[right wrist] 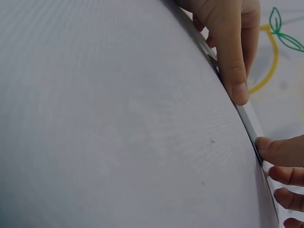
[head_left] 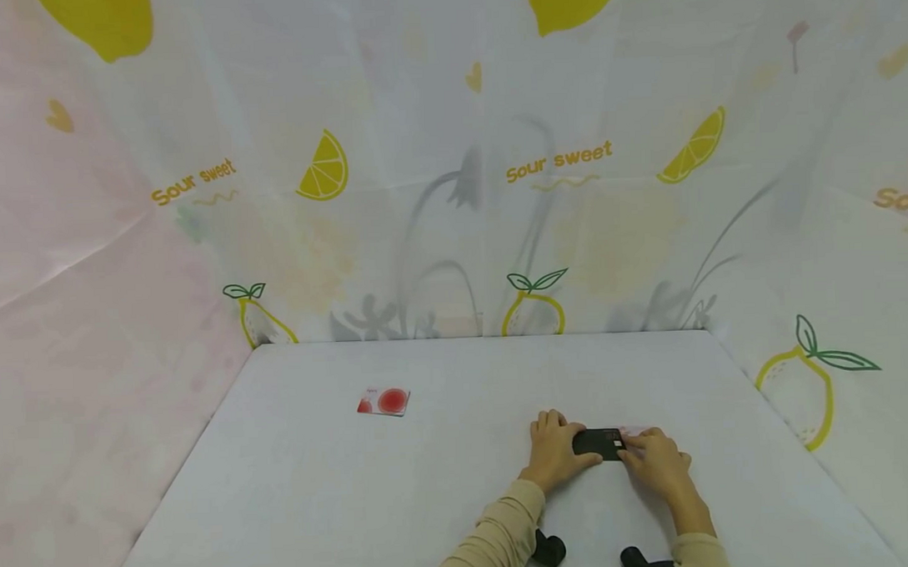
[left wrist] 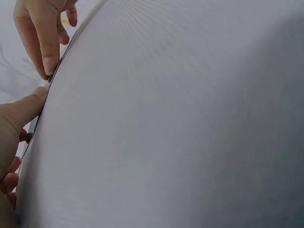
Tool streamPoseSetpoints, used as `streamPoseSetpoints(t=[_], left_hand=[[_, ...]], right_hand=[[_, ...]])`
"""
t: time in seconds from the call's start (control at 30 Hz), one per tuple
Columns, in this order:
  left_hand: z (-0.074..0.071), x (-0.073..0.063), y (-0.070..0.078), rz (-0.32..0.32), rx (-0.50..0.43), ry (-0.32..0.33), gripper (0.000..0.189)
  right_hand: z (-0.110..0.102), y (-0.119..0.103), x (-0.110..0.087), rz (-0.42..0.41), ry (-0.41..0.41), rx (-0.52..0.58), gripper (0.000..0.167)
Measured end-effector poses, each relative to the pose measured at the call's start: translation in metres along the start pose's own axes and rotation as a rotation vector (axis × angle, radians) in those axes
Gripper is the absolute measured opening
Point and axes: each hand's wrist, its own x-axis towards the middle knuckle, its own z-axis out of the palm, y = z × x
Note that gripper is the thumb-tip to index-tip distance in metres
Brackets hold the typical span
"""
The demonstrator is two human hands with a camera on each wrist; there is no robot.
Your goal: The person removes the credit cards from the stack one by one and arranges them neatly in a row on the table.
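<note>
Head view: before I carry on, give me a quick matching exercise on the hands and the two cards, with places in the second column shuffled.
Things:
1. Left hand
2. Right hand
3. Black card
4. Red-and-white card

Places:
A. Apart from both hands, lying on the table
B. At the black card's right end
C. Between the two hands
D. At the black card's left end

Pairs: 1-D, 2-B, 3-C, 4-A

The lemon-print backdrop (head_left: 433,109) reads "Sour sweet" 2 times in orange letters — left and centre — and "Sou", cut off, at the right edge. Print on the red-and-white card (head_left: 383,401) and black card (head_left: 598,445) is too small to read.
</note>
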Motion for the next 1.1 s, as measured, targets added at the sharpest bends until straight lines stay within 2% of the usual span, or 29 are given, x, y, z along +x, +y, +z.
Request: streamPoseSetpoints(t=[0.3, 0.5, 0.63, 0.87, 1.0, 1.1], left_hand=[[-0.0015, 0.0004, 0.0044, -0.018, 0.006, 0.003, 0.048], [0.0003, -0.0012, 0.0044, -0.028, 0.000, 0.011, 0.053], [0.0001, -0.0011, 0.0016, -0.036, -0.035, -0.021, 0.056], [-0.0045, 0.0032, -0.0019, -0.016, -0.114, -0.046, 0.047], [-0.0059, 0.0046, -0.0003, -0.021, -0.119, -0.057, 0.047], [-0.0080, 0.0065, 0.0014, -0.027, -0.092, -0.089, 0.052]], right_hand=[[0.0006, -0.0007, 0.0010, -0.002, 0.009, 0.002, 0.034], [-0.0014, -0.0001, -0.0029, 0.014, 0.012, -0.022, 0.041], [-0.0025, 0.0026, -0.0066, 0.033, -0.020, -0.042, 0.044], [-0.0060, 0.0048, -0.0071, 0.032, -0.050, -0.055, 0.039], [-0.0073, 0.0048, -0.0070, 0.026, -0.057, -0.043, 0.038], [-0.0076, 0.0050, -0.0072, 0.021, -0.060, -0.034, 0.037]])
